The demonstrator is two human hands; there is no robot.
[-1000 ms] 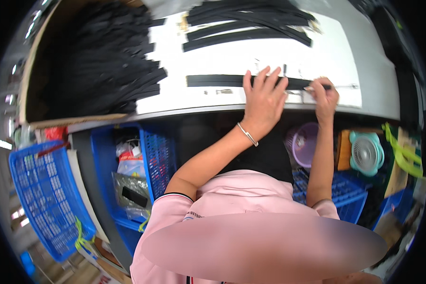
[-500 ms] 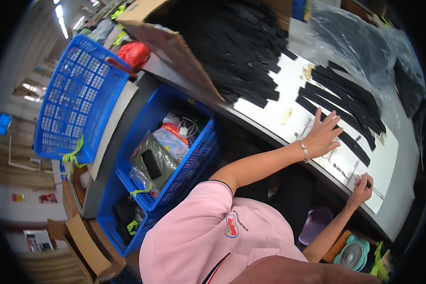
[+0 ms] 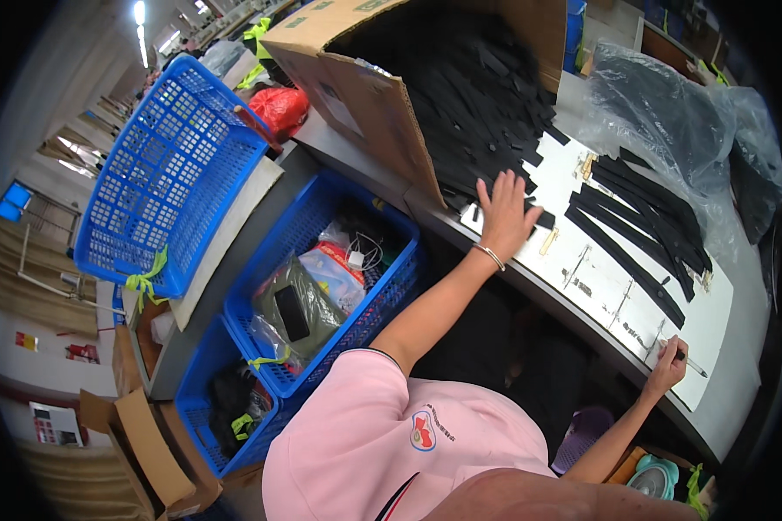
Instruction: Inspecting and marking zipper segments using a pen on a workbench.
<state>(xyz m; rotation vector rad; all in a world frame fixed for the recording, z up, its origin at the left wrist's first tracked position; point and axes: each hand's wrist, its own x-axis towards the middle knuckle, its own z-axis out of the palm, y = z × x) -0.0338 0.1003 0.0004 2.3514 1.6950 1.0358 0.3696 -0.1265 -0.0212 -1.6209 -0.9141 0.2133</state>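
My left hand (image 3: 506, 215) is open, fingers spread, palm down on the ends of the black fabric strips (image 3: 469, 113) spilling from a cardboard box (image 3: 369, 113). Closed near the board's front right corner is my right hand (image 3: 667, 369), with the dark end of a slim pen (image 3: 680, 354) showing at its fingers. Between the hands lies a white board (image 3: 708, 334) with dark marks and lines drawn along its near edge. Several separate black strips (image 3: 630, 256) rest on it, fanned out, their far ends overlapping.
Clear plastic bags with dark contents (image 3: 660, 104) lie at the table's far side. To my left stand a blue basket (image 3: 321, 382) holding bags and a phone (image 3: 292, 313), and a tilted blue basket (image 3: 169, 174). A small turquoise fan (image 3: 653, 479) is below right.
My left hand has moved left, from the separate strips on the board to the strips at the box's mouth. My right hand stays near the board's corner. The whole view has shifted slightly.
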